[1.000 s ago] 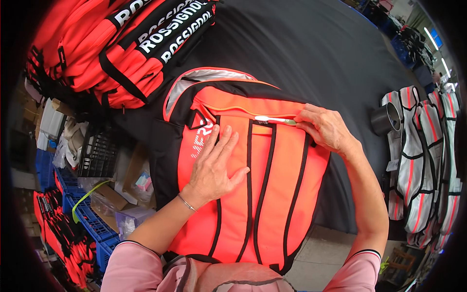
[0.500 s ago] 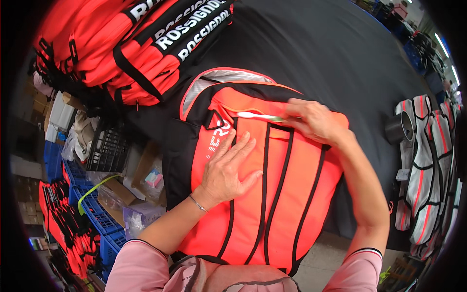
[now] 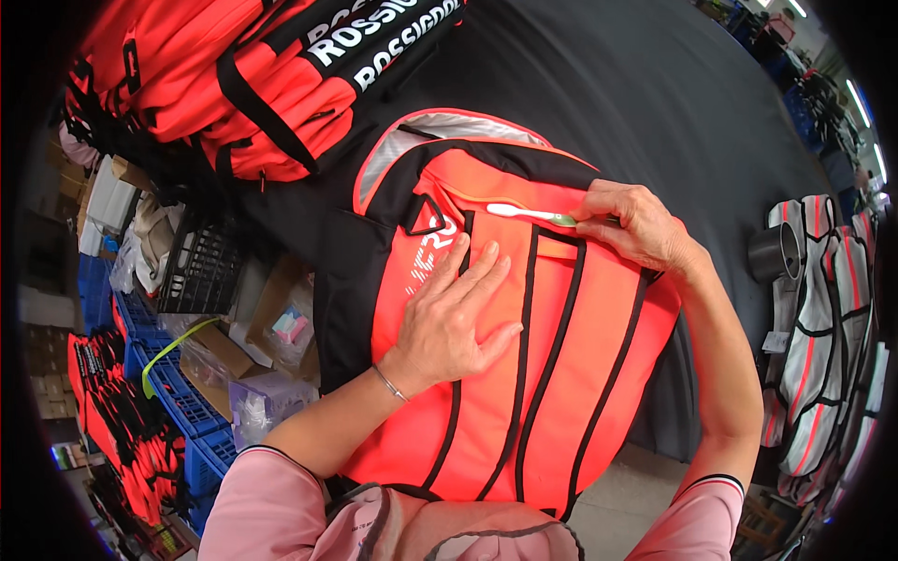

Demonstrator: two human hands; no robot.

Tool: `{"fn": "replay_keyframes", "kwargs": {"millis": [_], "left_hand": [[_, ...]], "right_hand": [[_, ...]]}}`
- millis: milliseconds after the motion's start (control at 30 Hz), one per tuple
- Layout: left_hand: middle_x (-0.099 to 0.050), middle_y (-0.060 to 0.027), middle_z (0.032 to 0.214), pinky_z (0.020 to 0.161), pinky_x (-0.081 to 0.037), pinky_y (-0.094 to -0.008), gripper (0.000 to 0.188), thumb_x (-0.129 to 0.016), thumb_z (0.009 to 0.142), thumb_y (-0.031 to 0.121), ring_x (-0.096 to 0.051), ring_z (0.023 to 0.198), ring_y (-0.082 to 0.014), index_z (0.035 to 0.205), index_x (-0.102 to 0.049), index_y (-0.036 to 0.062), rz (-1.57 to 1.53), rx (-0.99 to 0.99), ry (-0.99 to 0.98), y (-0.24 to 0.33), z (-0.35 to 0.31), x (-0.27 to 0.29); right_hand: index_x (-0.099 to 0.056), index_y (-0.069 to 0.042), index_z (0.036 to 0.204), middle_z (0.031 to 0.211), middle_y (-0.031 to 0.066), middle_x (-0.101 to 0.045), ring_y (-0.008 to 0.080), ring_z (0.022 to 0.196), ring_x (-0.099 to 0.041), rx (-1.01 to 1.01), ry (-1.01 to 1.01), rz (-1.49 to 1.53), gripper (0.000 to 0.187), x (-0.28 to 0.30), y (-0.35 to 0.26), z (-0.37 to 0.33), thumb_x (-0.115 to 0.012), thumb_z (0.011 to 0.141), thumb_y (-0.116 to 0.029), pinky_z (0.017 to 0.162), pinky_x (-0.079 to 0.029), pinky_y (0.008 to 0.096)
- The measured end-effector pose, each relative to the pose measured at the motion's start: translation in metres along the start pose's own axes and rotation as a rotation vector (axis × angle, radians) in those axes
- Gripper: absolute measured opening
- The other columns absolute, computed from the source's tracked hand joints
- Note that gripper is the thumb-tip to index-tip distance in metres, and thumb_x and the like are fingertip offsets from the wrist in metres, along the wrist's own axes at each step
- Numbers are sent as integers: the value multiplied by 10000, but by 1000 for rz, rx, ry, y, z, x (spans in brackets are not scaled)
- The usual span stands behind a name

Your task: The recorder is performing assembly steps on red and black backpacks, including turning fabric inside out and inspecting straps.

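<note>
A bright red-orange backpack [image 3: 552, 393] with black trim lies before me, its straps side up. My left hand [image 3: 458, 313] rests flat on its padded panel, fingers spread. Pinched in my right hand [image 3: 627, 224] is a slim white and green toothbrush [image 3: 538, 215], with its white end pointing left. That end lies against the red fabric just below the bag's black upper edge. Behind this, a flap [image 3: 393, 140] with a pale grey lining stands open. A black triangular loop [image 3: 427, 215] sits at the bag's upper left.
A pile of red and black bags [image 3: 253, 84] lies at the far left on the black-covered table [image 3: 645, 84]. Grey bags with red stripes [image 3: 823, 309] and a dark cylindrical cup [image 3: 774, 252] are at the right. Blue crates [image 3: 187, 402] and a black basket [image 3: 196, 271] stand left.
The toothbrush and my right hand have shifted slightly right in the picture. My left hand stays spread on the bag. The view has moved a little.
</note>
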State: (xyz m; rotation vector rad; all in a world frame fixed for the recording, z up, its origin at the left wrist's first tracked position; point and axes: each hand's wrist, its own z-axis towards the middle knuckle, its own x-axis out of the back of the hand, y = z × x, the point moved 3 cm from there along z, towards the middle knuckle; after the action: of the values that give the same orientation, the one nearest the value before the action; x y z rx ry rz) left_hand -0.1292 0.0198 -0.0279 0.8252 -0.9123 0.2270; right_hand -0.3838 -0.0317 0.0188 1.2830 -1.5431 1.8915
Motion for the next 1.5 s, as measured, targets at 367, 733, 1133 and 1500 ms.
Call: {"fn": "replay_keyframes", "kwargs": {"millis": [367, 733, 1133, 1500], "left_hand": [[-509, -196, 1427, 1110, -388, -466, 688, -774, 766, 299, -395, 1372, -448, 1344, -560, -7, 40, -6, -4, 5, 1, 0], [-546, -194, 1398, 1084, -415, -469, 687, -801, 727, 250, -429, 1344, -468, 1331, -580, 9, 12, -29, 28, 2, 0, -2], [-551, -202, 1388, 1110, -381, -477, 612, -762, 778, 262, -432, 1346, -457, 1299, -600, -15, 46, -47, 34, 0, -1, -4], [-550, -217, 1380, 1107, -379, -494, 650, -761, 787, 302, -446, 1325, -476, 1326, -576, -12, 42, -28, 23, 1, 1, -2]], "right_hand": [[-666, -20, 923, 848, 96, -617, 283, 793, -603, 21, -26, 26, 127, 0, 0, 9, -703, 862, -124, 717, -484, 386], [-694, -21, 977, 876, 70, -632, 178, 808, -633, 33, 179, 168, 98, 22, -29, -1, -673, 889, -60, 718, -500, 316], [-633, -11, 899, 874, 115, -619, 333, 849, -609, -94, -68, -39, 169, 24, 13, -23, -673, 878, -173, 740, -483, 425], [-611, -32, 901, 900, 92, -624, 318, 861, -612, 20, -79, 0, 174, 2, -2, 14, -672, 883, -194, 722, -473, 429]]}}
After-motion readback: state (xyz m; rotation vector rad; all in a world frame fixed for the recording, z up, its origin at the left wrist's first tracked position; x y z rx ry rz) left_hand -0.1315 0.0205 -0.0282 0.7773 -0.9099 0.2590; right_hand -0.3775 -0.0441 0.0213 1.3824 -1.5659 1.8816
